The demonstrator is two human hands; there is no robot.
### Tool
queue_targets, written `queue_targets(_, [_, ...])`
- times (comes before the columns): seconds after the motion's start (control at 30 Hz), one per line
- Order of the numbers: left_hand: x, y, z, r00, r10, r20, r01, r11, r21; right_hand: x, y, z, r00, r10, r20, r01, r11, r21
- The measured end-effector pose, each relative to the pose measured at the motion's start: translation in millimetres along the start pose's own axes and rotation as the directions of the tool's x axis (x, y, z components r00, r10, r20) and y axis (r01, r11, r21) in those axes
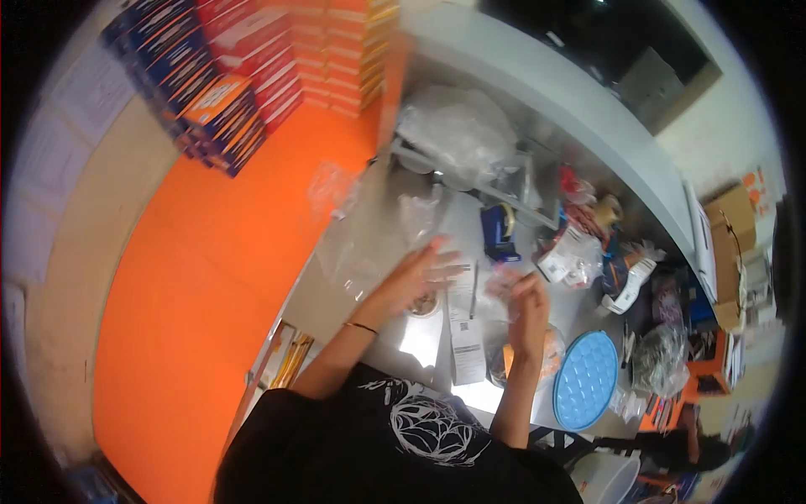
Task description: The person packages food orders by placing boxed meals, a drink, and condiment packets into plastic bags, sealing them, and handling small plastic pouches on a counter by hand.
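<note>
My left hand (417,273) is over the grey worktop, its fingers spread and blurred by motion, with nothing in it. Below its fingers is a small round container (422,304), partly hidden. My right hand (529,298) is closed on a small clear plastic bag (501,290); its contents are too blurred to make out. Between my hands a long printed paper slip (466,344) lies on the worktop, with a pen (474,290) by it. A blue tape dispenser (501,233) stands just beyond. Under my right forearm is a clear-wrapped package with orange parts (550,353).
A blue quilted oval mat (585,380) lies to the right. Plastic bags (457,126) fill a rack at the back; wrapped items (575,252) crowd the right. Stacked boxes (222,109) stand on the orange surface (193,277) at left. Another person (693,449) is at lower right.
</note>
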State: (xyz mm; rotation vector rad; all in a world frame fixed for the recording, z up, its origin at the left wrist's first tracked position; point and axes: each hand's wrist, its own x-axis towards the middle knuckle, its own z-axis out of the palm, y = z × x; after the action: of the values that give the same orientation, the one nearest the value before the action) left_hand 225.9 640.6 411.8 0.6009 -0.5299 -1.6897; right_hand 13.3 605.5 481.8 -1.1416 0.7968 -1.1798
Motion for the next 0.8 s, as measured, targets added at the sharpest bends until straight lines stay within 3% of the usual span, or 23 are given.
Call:
queue_targets(0.03, [-4.5,-7.7,18.1,0.996,0.080,-0.046,-0.078,0.996,0.041,-10.9,4.7,-0.6,0.919,0.109,0.379,-0.037,0.981,-0.193])
queue_targets(0.07, [-14.3,-9.5,37.3,0.984,0.154,-0.088,-0.147,0.986,0.083,-17.4,8.3,0.9,0.693,0.264,0.671,0.008,0.928,-0.373])
queue_targets(0.1, [-26.7,-11.6,47.7,0.980,0.156,-0.123,-0.148,0.986,0.072,-16.6,6.9,0.8,0.672,0.287,0.683,-0.016,0.927,-0.374])
queue_targets(0.17, [-54.6,-14.5,63.8,0.950,0.310,-0.025,-0.263,0.846,0.464,-9.7,3.6,-8.6,0.523,0.280,0.805,0.348,0.792,-0.502])
queue_targets(0.2, [-68.8,-11.5,70.9,0.881,0.473,0.025,-0.370,0.654,0.659,-7.5,12.5,-0.6,0.629,0.164,0.760,-0.092,0.986,-0.137])
queue_targets(0.27, [-84.8,-19.6,54.1,0.749,0.659,0.072,-0.472,0.454,0.755,-10.3,-2.6,29.0,0.800,0.108,0.590,-0.204,0.974,0.098])
queue_targets(0.3, [-93.3,-11.7,52.0,0.747,0.661,0.069,-0.471,0.454,0.756,-5.6,3.7,38.6,0.757,0.165,0.633,-0.199,0.980,-0.017])
queue_targets(0.37, [-113.4,11.9,46.8,0.758,0.626,-0.184,-0.369,0.644,0.670,7.5,22.5,74.0,0.707,0.259,0.658,-0.069,0.951,-0.300])
queue_targets(0.43, [-139.6,40.3,24.3,0.897,0.353,-0.267,-0.177,0.838,0.516,25.7,71.3,119.9,0.706,0.337,0.623,0.008,0.875,-0.483])
queue_targets(0.47, [-150.7,52.7,9.0,0.952,0.259,-0.164,-0.157,0.870,0.467,29.5,110.7,137.3,0.739,0.292,0.607,0.242,0.727,-0.643])
queue_targets(0.5, [-157.8,63.1,-4.0,0.985,0.164,-0.052,-0.127,0.898,0.421,34.9,145.1,148.2,0.728,0.341,0.595,0.345,0.569,-0.747])
queue_targets(0.53, [-157.4,72.0,-11.0,0.982,0.183,0.056,-0.189,0.886,0.422,40.1,179.1,159.2,0.715,0.388,0.582,0.446,0.388,-0.807])
queue_targets(0.57, [-155.1,82.7,-10.2,0.991,0.133,-0.029,-0.101,0.859,0.502,44.8,202.8,165.0,0.661,0.525,0.536,0.464,0.275,-0.842])
queue_targets(0.6, [-151.8,92.5,-10.1,0.988,0.096,-0.120,-0.010,0.821,0.571,48.0,228.9,163.8,0.608,0.547,0.575,0.514,0.281,-0.811])
queue_targets(0.63, [-145.1,96.5,-14.9,0.990,0.099,-0.103,-0.021,0.816,0.578,51.2,249.5,160.6,0.551,0.572,0.608,0.561,0.286,-0.777])
queue_targets(0.67, [-138.3,97.3,-20.1,0.967,0.101,-0.234,0.067,0.785,0.615,57.7,261.1,157.9,0.561,0.568,0.602,0.561,0.273,-0.781])
queue_targets(0.7, [-129.9,97.9,-25.9,0.926,0.110,-0.361,0.157,0.757,0.634,65.6,267.6,154.5,0.490,0.585,0.646,0.621,0.286,-0.729])
queue_targets(0.73, [-121.3,98.9,-32.7,0.931,0.110,-0.348,0.144,0.765,0.628,76.0,274.1,148.8,0.412,0.605,0.681,0.675,0.299,-0.674])
queue_targets(0.77, [-113.1,99.6,-39.9,0.927,0.115,-0.358,0.139,0.780,0.610,89.7,261.3,144.5,0.515,0.400,0.758,0.663,0.375,-0.648])
queue_targets(0.8, [-104.4,98.9,-46.5,0.922,0.120,-0.369,0.133,0.796,0.590,112.3,243.4,143.0,0.635,0.259,0.727,0.595,0.435,-0.675])
